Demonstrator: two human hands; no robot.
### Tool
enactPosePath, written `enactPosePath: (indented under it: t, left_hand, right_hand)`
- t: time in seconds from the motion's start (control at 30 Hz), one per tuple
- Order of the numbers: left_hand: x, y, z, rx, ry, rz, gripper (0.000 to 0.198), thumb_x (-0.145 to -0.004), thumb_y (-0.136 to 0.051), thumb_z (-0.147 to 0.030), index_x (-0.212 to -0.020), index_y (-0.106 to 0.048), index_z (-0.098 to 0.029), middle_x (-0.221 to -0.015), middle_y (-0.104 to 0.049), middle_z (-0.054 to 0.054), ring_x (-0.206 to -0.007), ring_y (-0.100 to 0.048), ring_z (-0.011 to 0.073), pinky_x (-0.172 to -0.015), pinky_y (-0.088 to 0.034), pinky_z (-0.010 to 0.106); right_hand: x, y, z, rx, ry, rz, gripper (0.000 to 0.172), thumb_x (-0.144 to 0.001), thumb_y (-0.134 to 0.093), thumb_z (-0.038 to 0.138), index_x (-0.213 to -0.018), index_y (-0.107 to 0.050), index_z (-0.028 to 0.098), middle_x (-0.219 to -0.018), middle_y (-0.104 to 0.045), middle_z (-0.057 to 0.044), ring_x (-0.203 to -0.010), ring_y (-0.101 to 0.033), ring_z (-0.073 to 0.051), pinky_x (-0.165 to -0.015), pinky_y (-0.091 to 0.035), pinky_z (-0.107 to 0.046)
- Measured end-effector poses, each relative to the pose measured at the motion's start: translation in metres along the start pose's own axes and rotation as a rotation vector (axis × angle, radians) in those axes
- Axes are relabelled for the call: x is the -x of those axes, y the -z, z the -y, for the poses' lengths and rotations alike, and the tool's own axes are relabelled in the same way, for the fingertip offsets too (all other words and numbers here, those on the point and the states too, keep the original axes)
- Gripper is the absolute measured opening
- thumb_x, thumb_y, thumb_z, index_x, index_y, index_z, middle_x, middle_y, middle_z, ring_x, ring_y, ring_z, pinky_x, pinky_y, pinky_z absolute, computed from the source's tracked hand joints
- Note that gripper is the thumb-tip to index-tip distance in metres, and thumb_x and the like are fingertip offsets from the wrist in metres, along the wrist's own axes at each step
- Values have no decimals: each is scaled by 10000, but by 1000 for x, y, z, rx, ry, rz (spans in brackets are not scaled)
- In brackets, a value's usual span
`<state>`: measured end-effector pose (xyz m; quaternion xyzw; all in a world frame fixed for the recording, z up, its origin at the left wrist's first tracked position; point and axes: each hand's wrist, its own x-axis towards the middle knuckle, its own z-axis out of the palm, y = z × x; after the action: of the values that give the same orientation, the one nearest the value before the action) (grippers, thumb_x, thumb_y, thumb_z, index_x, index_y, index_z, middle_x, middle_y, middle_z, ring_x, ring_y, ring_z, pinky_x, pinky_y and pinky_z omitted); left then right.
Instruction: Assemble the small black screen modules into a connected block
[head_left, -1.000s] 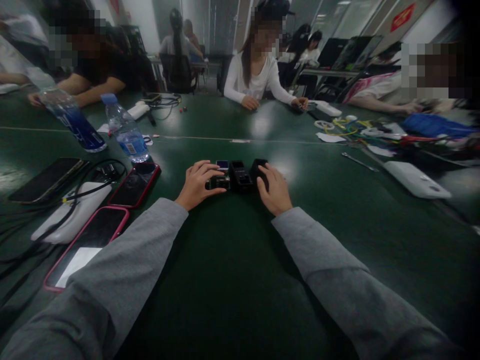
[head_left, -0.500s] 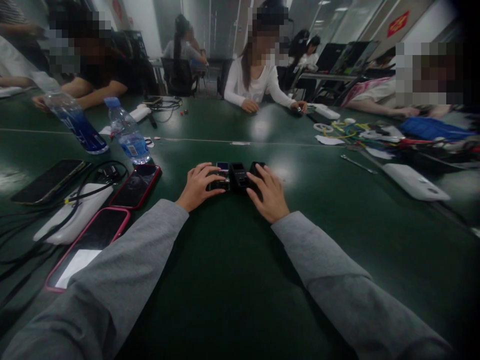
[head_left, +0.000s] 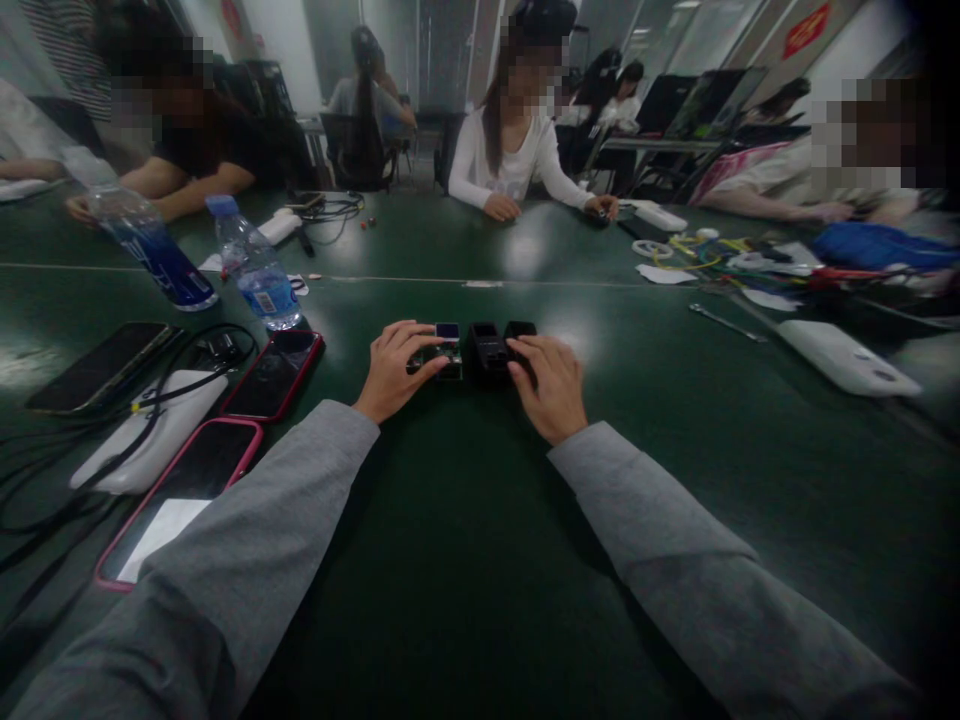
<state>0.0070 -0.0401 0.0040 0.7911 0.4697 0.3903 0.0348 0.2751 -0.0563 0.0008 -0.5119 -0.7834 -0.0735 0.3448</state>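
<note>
My left hand has its thumb and fingers closed at the left side of a small green circuit board, which carries a little screen at its top. Right of the board lies a black plastic case with a rectangular window, standing slightly apart from it. Beside that, a second black plastic part shows behind the bent fingers of my right hand. My right fingertips close on this part and partly cover it, close to the case's right edge. All three pieces are on the dark green table.
Two bottles stand at the left, near phones, a white power bank and black cables. At the right lie a wrench, another white device and tangled wires. Several people sit around the table.
My right hand has shifted slightly right with the second black part, leaving the windowed case more exposed. My left fingers have drawn in at the circuit board, which shows more fully.
</note>
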Motion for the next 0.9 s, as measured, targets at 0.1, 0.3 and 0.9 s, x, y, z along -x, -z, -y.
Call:
enactPosePath:
  t: [0.1,0.3,0.9]
  left_hand:
    - [-1,1,3,79,143,-93,409,-961,-448,-583,-1181,-603,-274,-1281,-624,55,-1254,-495,253,-1048,-419,508]
    - [-1,-2,10,140,67,5,681,-785,-615,-720,-1309,-510,-297,-1435,-505,88,-1343,-421,302,-1102,-364,542]
    - [-3,-4,13,157,41,34,694,-794,-611,-712,-1338,-490,-298,-1476,-468,100,-1372,-404,317,-1123,-336,568]
  right_hand:
    - [0,-2,-16,-38,-130,-119,451,-1025,-292,457,-1353,-518,246,-1335,-555,-104,-1281,-466,-297,-1085,-358,-533]
    - [1,-16,-40,-314,-216,-39,656,-948,-436,621,-1441,-413,189,-1429,-472,-179,-1296,-479,-321,-1057,-423,-553]
    - [1,-14,-35,-349,-321,44,633,-905,-461,557,-1331,-529,94,-1328,-573,-208,-1239,-548,-334,-1050,-444,-543]
